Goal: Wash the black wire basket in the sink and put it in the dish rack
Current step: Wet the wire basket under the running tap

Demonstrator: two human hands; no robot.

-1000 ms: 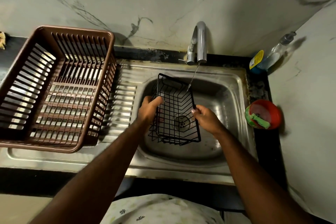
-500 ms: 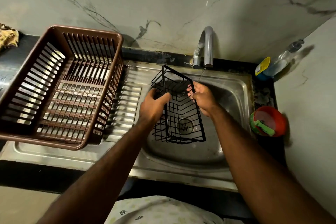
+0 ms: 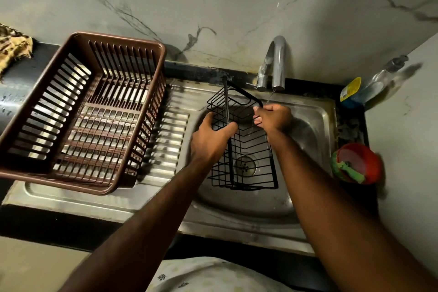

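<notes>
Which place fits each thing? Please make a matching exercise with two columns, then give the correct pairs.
Things:
1. black wire basket
2. brown dish rack
3. red bowl
4. patterned cloth

Places:
A. on the counter right of the sink
B. far left on the counter
C. on the draining board
D. held over the sink basin by both hands

Pairs: 1-D, 2-C, 3-A, 4-B

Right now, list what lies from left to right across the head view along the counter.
Patterned cloth → brown dish rack → left hand → black wire basket → right hand → red bowl.
</notes>
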